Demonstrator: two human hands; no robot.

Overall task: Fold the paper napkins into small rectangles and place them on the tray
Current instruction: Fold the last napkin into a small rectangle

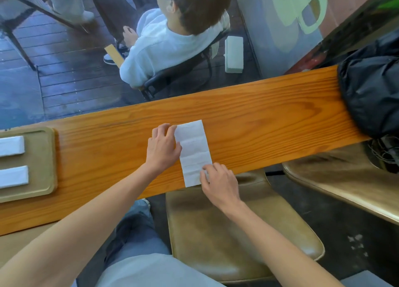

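- A long wooden tabletop (pixel 248 105) runs across, with a black bag (pixel 371 92) at its right end.
- A tan tray (pixel 43 157) sits at the left, holding two folded napkins (pixel 10 145).
- A white napkin (pixel 194 150) lies flat mid-tabletop, creased, a long strip.
- The left hand (pixel 162 146) presses its left edge, fingers spread.
- The right hand (pixel 218 183) pinches its near corner.

both hands (pixel 164 146) seemingly press napkin (pixel 193 153) flat.

tray (pixel 46 163) and its two folded napkins (pixel 13 176) cut by the left edge, black bag (pixel 371 92), perhaps a backpack, cropped at right
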